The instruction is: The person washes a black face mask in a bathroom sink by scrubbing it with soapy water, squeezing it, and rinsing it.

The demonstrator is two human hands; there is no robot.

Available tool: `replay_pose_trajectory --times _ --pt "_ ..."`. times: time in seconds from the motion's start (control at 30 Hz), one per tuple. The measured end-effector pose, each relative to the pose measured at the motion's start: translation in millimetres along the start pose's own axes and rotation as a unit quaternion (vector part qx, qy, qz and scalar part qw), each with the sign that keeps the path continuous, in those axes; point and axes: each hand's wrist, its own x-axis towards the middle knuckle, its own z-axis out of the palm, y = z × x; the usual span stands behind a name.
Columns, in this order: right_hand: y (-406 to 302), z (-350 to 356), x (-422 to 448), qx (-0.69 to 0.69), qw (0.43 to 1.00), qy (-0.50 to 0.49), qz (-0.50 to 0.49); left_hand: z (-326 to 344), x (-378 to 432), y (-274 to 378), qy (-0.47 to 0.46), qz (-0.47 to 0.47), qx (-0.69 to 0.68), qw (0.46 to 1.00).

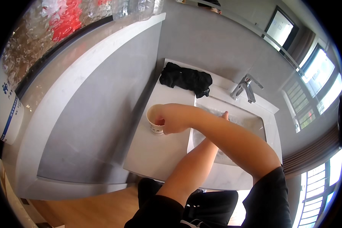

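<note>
My right arm crosses over my left. The fingers of my right hand (175, 119) reach into the mouth of a paper cup (154, 127), which stands on the white countertop (151, 154). Something reddish shows inside by the fingertips; whether they pinch anything is hidden. The cup bears printed writing. Over the rectangular sink basin (255, 125) is my left hand (225, 115), mostly covered by my right forearm. Only a bit of its fingers shows, so its grip cannot be made out. Water or wet shine appears in the basin.
A chrome faucet (246, 88) rises behind the sink. Crumpled black cloth (185, 78) lies at the counter's back left. Left of a grey partition (102, 94) are many clear plastic bottles (139, 10) and a white container (5, 114) with writing. A mirror (262, 25) spans the wall above.
</note>
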Motion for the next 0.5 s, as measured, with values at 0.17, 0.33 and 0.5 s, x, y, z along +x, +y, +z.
replay_pose_trajectory --times 0.17,0.33,0.5 --pt "-12.4 -19.8 -2.8 0.091 0.994 -0.050 0.044 0.8 12.7 -2.2 0.004 -0.074 -0.219 0.973" --pt "-12.8 -25.2 -12.7 0.335 0.935 -0.025 0.114 12.9 24.5 -7.0 0.010 -0.079 -0.268 0.960" --pt "-0.4 -29.8 -14.4 0.486 0.867 -0.042 0.099 15.4 23.7 -8.8 0.003 -0.097 -0.295 0.951"
